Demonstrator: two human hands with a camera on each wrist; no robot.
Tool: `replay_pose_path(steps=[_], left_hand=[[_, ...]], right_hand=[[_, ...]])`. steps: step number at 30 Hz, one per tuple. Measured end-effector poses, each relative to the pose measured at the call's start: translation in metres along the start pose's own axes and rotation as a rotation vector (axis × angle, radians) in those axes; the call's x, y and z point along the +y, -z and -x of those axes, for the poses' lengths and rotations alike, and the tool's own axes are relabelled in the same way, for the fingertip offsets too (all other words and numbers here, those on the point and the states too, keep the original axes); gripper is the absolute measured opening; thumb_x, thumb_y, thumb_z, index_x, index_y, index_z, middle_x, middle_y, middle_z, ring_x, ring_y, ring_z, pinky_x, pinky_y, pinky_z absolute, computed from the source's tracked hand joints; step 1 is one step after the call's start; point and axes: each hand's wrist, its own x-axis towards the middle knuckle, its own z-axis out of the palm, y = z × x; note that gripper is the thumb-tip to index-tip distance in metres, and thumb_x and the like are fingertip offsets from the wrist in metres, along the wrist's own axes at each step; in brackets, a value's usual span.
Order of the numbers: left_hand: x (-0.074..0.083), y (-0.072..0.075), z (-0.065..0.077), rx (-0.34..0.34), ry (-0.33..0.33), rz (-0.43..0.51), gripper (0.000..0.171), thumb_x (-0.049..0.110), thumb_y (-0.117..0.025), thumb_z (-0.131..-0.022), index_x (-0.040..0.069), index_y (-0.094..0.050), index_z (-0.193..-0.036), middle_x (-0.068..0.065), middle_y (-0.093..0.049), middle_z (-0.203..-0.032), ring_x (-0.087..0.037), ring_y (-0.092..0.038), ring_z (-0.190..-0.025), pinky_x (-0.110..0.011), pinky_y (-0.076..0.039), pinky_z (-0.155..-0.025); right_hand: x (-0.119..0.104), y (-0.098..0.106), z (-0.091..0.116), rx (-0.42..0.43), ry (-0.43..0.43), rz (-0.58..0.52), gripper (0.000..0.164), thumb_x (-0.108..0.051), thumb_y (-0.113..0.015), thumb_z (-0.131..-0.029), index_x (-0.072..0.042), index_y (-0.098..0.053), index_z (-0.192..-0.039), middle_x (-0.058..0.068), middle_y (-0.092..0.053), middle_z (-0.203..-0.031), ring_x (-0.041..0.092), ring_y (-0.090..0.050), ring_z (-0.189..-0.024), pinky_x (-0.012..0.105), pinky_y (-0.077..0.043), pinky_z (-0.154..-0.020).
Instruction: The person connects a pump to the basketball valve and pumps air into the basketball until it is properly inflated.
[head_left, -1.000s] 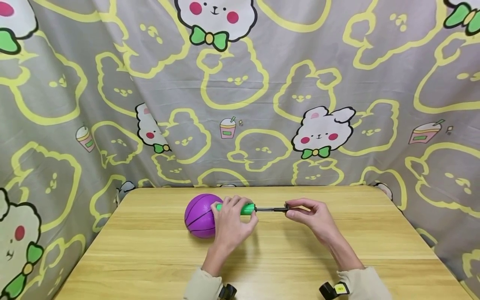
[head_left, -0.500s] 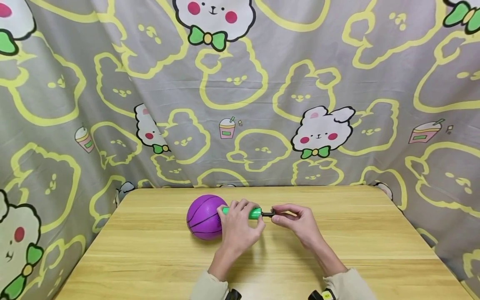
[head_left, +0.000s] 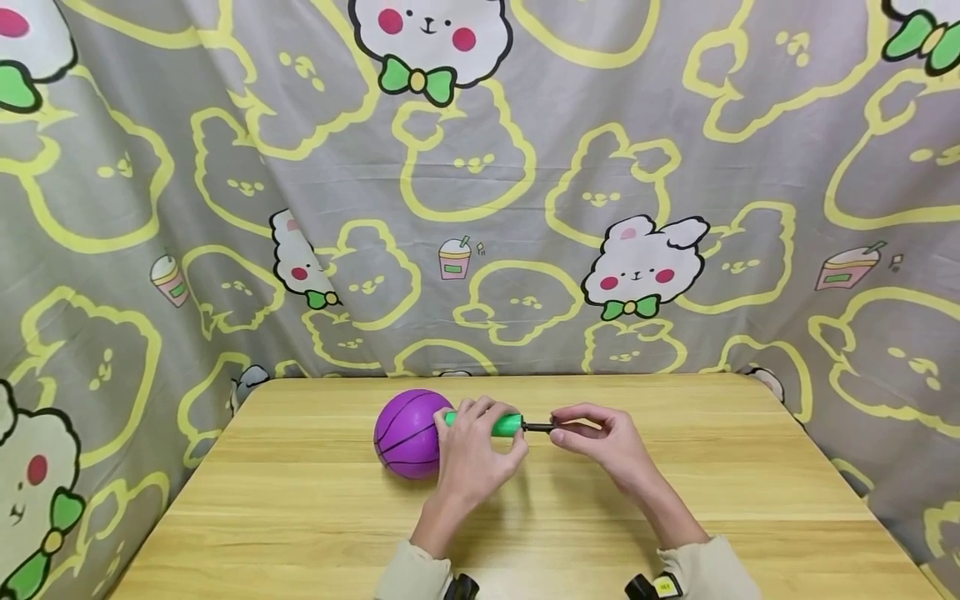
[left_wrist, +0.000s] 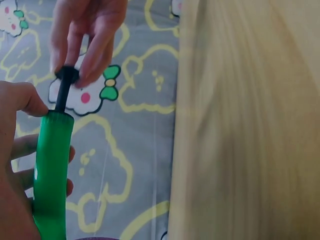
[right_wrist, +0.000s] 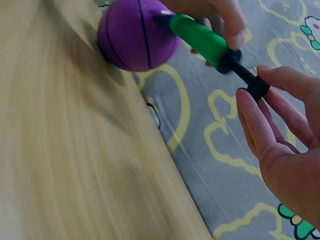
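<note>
A purple ball (head_left: 408,435) with black seam lines rests on the table, left of both hands. My left hand (head_left: 476,458) grips the green barrel of a hand pump (head_left: 507,426), which lies level with its far end against the ball. In the right wrist view the green pump (right_wrist: 200,42) meets the ball (right_wrist: 135,35) at a dark tip. My right hand (head_left: 600,437) pinches the black handle (right_wrist: 258,88) between thumb and fingers. A short stretch of black rod (left_wrist: 63,95) shows between barrel and handle in the left wrist view.
The wooden table (head_left: 315,533) spreads beneath the hands. Behind it and at both sides hangs a grey curtain (head_left: 517,200) with cartoon bear and rabbit prints. Each sleeve cuff carries a black wrist camera (head_left: 463,587).
My right hand pushed the pump handle left toward the barrel, then drew it slightly back to the right. The ball and left hand shifted a little rightward at first.
</note>
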Motion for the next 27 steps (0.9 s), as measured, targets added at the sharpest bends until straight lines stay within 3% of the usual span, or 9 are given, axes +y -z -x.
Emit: replay_pose_path(steps=[14, 21, 27], left_hand=[[-0.019, 0.014, -0.006, 0.049, 0.043, 0.016, 0.019, 0.032, -0.073, -0.08, 0.024, -0.075, -0.097, 0.008, -0.069, -0.099, -0.017, -0.057, -0.093, -0.057, -0.03, -0.088], [-0.019, 0.014, -0.006, 0.04, 0.048, 0.034, 0.019, 0.033, -0.073, -0.082, 0.024, -0.075, -0.099, 0.007, -0.069, -0.099, -0.018, -0.058, -0.093, -0.055, -0.03, -0.087], [-0.017, 0.012, -0.007, 0.036, 0.042, 0.039, 0.018, 0.033, -0.072, -0.083, 0.024, -0.075, -0.099, 0.007, -0.069, -0.1, -0.018, -0.058, -0.094, -0.056, -0.03, -0.088]], right_hand=[[-0.008, 0.036, 0.003, 0.032, 0.015, 0.058, 0.04, -0.004, -0.078, -0.089, 0.01, -0.065, -0.124, 0.009, -0.07, -0.119, 0.019, -0.073, -0.106, 0.034, -0.056, -0.09], [-0.013, 0.043, 0.004, 0.001, 0.012, 0.066, 0.042, -0.004, -0.077, -0.09, 0.009, -0.064, -0.128, 0.017, -0.07, -0.124, 0.019, -0.072, -0.109, 0.034, -0.056, -0.092], [-0.016, 0.042, 0.004, 0.037, 0.022, 0.077, 0.043, -0.004, -0.078, -0.089, 0.009, -0.065, -0.127, 0.008, -0.074, -0.119, 0.015, -0.072, -0.107, 0.033, -0.056, -0.09]])
